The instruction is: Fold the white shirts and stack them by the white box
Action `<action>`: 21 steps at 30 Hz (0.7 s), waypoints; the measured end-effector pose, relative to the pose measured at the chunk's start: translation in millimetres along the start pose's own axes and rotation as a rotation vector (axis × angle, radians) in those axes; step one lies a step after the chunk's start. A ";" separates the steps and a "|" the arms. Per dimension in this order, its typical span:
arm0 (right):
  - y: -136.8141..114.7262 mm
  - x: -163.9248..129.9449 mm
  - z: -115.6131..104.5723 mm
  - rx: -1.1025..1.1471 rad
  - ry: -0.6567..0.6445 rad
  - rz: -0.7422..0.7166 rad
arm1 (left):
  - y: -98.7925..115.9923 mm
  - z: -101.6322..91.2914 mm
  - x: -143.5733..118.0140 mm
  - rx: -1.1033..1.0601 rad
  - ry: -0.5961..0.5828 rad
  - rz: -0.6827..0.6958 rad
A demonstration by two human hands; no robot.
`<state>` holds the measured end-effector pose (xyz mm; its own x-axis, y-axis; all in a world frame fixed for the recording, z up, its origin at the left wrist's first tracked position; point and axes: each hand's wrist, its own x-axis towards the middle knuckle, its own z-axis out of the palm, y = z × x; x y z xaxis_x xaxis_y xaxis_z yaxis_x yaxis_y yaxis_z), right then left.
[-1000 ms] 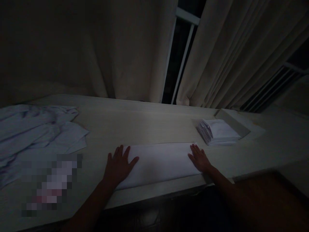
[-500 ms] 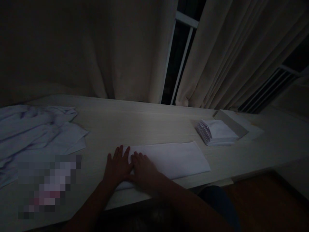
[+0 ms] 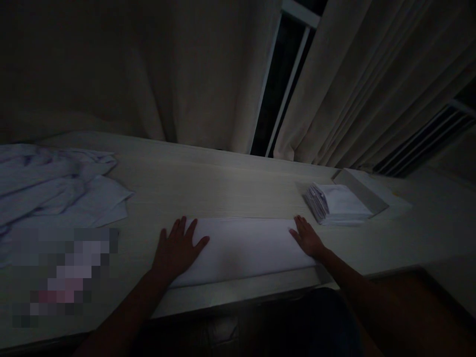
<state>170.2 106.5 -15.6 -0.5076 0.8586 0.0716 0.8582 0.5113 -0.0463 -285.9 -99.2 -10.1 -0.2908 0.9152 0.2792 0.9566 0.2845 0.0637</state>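
Cloth point(image 3: 243, 248), white and folded into a long flat strip, is lying along the near edge of the table point(image 3: 223, 188), roughly at the middle of that edge. The left hand point(image 3: 177, 249) is resting flat on the strip's left end, fingers spread apart and pointing toward the far edge, gripping nothing. The right hand point(image 3: 307, 238) is pressing flat on the strip's right end, fingers apart too, palm down, nothing clamped in it. Both forearms are reaching in over the near edge, and the bare length of cloth is stretching between the two hands.

Toward the right end of the table, just beyond the right hand and apart from the strip, a stack of folded cloths point(image 3: 336, 204) is sitting with its layered edges facing left. A shallow box point(image 3: 360, 191) is standing right against the stack's far right side; the light is dim, so whether the two are touching is hard to tell. At the left end of the table a loose heap of pale cloth point(image 3: 52, 183) is spreading out in rumpled folds, well apart from the left hand, with a flatter sheet sticking out from under it toward the middle. A blurred patch is covering part of the near left corner.

Behind the far edge, curtains point(image 3: 186, 74) are hanging down to the table, parting around a narrow dark gap where a pale window frame point(image 3: 290, 84) is showing.
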 end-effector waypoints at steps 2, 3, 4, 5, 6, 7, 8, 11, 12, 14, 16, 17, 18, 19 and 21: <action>-0.4 0.0 4.1 -0.011 0.006 0.005 | -2.9 0.4 1.1 0.002 0.001 0.010; -2.2 -0.3 4.8 -0.015 0.006 0.011 | -4.5 0.4 1.7 0.000 0.000 0.014; -4.2 -0.8 4.7 -0.020 0.006 0.017 | -6.1 0.2 2.3 -0.003 -0.003 0.019; -6.0 -1.5 4.1 -0.024 0.006 0.019 | -7.5 -0.1 2.8 -0.007 -0.003 0.024; -7.3 -2.3 3.0 -0.028 0.008 0.022 | -8.6 -0.5 3.2 -0.013 -0.003 0.028; -8.2 -3.2 1.4 -0.033 0.009 0.026 | -9.3 -1.1 3.5 -0.019 0.000 0.030; -8.6 -3.9 -0.6 -0.041 0.009 0.030 | -9.7 -1.7 3.6 -0.026 0.002 0.030; -10.2 -3.9 -11.5 -0.095 0.011 0.021 | -8.6 -4.3 3.1 -0.040 -0.005 0.017; -13.1 -2.7 -17.0 -0.123 0.018 0.001 | -7.8 -5.5 2.7 -0.041 -0.010 0.014; -28.8 0.6 -29.4 -0.168 0.054 -0.054 | -6.0 -8.0 2.0 -0.036 -0.015 0.011; -63.9 2.7 -40.4 -0.160 0.103 -0.098 | -4.3 -10.4 1.4 -0.023 -0.014 0.015; -89.7 2.2 -43.8 -0.128 0.131 -0.101 | -3.6 -11.5 1.1 -0.015 -0.013 0.019; -120.4 0.5 -45.3 -0.077 0.132 -0.140 | -2.9 -12.5 0.9 -0.006 -0.013 0.023; -154.8 -2.5 -44.7 -0.018 0.116 -0.212 | -2.5 -13.3 0.7 0.004 -0.015 0.026; -227.0 -10.8 -38.3 0.105 0.089 -0.345 | -2.0 -14.6 0.1 0.022 -0.019 0.029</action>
<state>-16.2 -20.3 32.2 -0.7531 0.6307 0.1873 0.6229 0.7751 -0.1060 -287.6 -103.8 3.7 -0.2639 0.9283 0.2620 0.9639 0.2641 0.0349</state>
